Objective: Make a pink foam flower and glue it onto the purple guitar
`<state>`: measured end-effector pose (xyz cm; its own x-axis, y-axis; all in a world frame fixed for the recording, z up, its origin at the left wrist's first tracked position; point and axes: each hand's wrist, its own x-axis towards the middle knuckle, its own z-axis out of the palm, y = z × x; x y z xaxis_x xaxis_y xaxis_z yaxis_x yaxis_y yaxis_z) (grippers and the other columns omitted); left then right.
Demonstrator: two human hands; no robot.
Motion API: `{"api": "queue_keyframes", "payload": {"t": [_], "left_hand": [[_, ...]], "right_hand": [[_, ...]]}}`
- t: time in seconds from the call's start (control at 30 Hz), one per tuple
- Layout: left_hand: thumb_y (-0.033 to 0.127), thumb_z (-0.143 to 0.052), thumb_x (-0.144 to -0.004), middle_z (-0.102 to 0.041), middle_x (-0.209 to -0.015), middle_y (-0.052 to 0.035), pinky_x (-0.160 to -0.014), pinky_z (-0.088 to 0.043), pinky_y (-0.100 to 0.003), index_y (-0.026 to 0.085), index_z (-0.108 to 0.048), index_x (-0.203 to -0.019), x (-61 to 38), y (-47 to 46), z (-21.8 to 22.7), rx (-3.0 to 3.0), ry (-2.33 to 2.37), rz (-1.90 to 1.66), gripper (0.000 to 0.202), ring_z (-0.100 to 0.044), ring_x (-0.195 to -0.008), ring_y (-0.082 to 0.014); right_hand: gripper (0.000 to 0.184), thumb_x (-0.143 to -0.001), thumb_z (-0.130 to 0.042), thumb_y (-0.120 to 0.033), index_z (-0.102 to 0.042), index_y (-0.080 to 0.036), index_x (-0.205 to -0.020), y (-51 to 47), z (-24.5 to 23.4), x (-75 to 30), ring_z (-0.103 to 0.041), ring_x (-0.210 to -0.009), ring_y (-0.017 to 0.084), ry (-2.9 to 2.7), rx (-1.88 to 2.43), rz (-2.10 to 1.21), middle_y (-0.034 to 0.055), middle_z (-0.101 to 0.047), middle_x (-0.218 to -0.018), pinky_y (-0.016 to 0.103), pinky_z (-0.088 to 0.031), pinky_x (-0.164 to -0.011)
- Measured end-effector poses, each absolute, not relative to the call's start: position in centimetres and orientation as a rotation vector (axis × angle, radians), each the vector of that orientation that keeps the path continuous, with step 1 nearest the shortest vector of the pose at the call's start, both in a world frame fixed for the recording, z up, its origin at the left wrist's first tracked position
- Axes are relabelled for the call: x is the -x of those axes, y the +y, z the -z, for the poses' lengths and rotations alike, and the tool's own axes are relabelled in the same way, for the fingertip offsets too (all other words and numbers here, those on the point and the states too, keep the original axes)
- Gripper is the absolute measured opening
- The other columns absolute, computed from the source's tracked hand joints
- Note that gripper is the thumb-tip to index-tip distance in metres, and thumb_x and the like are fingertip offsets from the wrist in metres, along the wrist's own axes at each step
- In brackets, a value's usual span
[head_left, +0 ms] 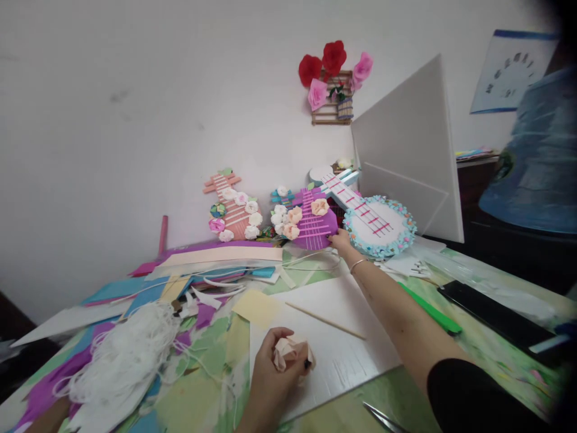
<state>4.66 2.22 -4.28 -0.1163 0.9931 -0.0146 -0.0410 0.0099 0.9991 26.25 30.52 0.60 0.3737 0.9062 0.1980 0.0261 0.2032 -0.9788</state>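
My left hand (274, 364) is closed round a small peach paper rose (288, 352), low over a white foam sheet (333, 337). My right hand (341, 242) reaches far across the table, a thin bangle on its wrist. Its fingers touch the lower edge of a purple paper guitar (311, 222) decorated with white and peach flowers, beside a white guitar with a blue trim (378, 225). I cannot make out how those fingers are set. A thin wooden stick (324, 320) lies on the foam sheet.
A pink paper guitar (232, 207) leans on the wall. A tangle of white cord (126, 355) and coloured foam scraps cover the left of the table. A green stick (430, 310), a black tray (496, 316), scissors (383, 418) and a large white board (410, 150) stand right.
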Motion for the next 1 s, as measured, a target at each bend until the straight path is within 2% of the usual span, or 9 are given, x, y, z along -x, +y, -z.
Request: {"api": "queue_keyframes", "payload": {"t": [0.2,0.27,0.33,0.4,0.53,0.7,0.83,1.0], "left_hand": [[0.037,-0.075,-0.057,-0.061,-0.066,0.0008,-0.052,-0.046,-0.02,0.016,-0.051,-0.089,-4.0,2.8,4.6,-1.179,1.212,-1.346,0.045,-0.06,-0.058,-0.0135],[0.036,-0.075,-0.058,-0.062,-0.068,0.0002,-0.053,-0.047,-0.021,0.016,-0.051,-0.092,-3.9,2.5,4.0,-1.16,1.176,-1.373,0.046,-0.061,-0.058,-0.0135],[0.031,-0.078,-0.052,-0.061,-0.066,0.0016,-0.052,-0.047,-0.021,0.016,-0.052,-0.09,-3.8,1.9,2.7,-1.147,1.144,-1.43,0.048,-0.06,-0.057,-0.0133],[0.026,-0.078,-0.049,-0.062,-0.072,0.0014,-0.054,-0.049,-0.022,0.016,-0.053,-0.091,-3.8,1.0,0.9,-1.141,1.081,-1.553,0.049,-0.061,-0.062,-0.0135],[0.025,-0.076,-0.051,-0.063,-0.078,0.0006,-0.058,-0.051,-0.023,0.016,-0.054,-0.091,-4.6,-0.9,-2.1,-1.163,1.028,-1.759,0.046,-0.061,-0.068,-0.0145],[0.028,-0.073,-0.057,-0.064,-0.077,-0.0021,-0.063,-0.048,-0.024,0.015,-0.056,-0.086,-6.8,-1.6,-2.2,-1.267,1.252,-1.768,0.036,-0.061,-0.072,-0.016],[0.031,-0.07,-0.062,-0.064,-0.072,-0.0016,-0.063,-0.043,-0.025,0.016,-0.06,-0.079,-8.1,-1.0,-1.6,-1.407,1.551,-1.653,0.025,-0.058,-0.067,-0.0162],[0.034,-0.071,-0.062,-0.064,-0.085,-0.0037,-0.068,-0.044,-0.027,0.018,-0.056,-0.089,-8.6,0.1,-1.6,-1.428,1.715,-1.732,0.035,-0.06,-0.076,-0.0179]], "right_hand": [[0.03,-0.087,-0.054,-0.03,-0.054,-0.014,-0.113,23.5,-3.1,-25.3,-0.059,-0.092,0.017,-0.926,0.998,-0.948,0.0076,-0.058,-0.11,0.037,-0.052,-0.077],[0.03,-0.076,-0.063,-0.016,-0.055,-0.015,-0.104,19.5,-2.8,-24.4,-0.062,-0.079,0.015,-0.909,0.937,-1.005,0.0052,-0.063,-0.096,0.035,-0.054,-0.072],[0.035,-0.065,-0.066,-0.011,-0.056,-0.017,-0.098,15.1,-2.0,-23.1,-0.063,-0.071,0.014,-0.898,0.893,-1.068,0.0025,-0.065,-0.086,0.034,-0.055,-0.069],[0.034,-0.06,-0.067,-0.013,-0.055,-0.017,-0.092,10.8,-1.0,-21.6,-0.063,-0.071,0.015,-0.897,0.866,-1.147,0.0023,-0.066,-0.082,0.034,-0.055,-0.068],[0.035,-0.058,-0.069,-0.02,-0.055,-0.018,-0.09,4.5,1.0,-18.9,-0.064,-0.073,0.017,-0.904,0.839,-1.285,0.0048,-0.067,-0.085,0.036,-0.056,-0.067],[0.037,-0.056,-0.068,-0.018,-0.054,-0.02,-0.09,1.9,3.0,-17.0,-0.063,-0.07,0.016,-0.924,0.815,-1.345,0.002,-0.067,-0.082,0.034,-0.055,-0.066],[0.036,-0.054,-0.066,-0.014,-0.055,-0.019,-0.088,1.4,3.7,-16.5,-0.061,-0.068,0.015,-0.982,0.808,-1.337,0.0,-0.066,-0.079,0.03,-0.053,-0.064],[0.039,-0.055,-0.066,-0.015,-0.055,-0.019,-0.092,1.3,3.7,-16.6,-0.06,-0.071,0.015,-1.046,0.79,-1.33,-0.0009,-0.065,-0.08,0.029,-0.052,-0.066]]}}
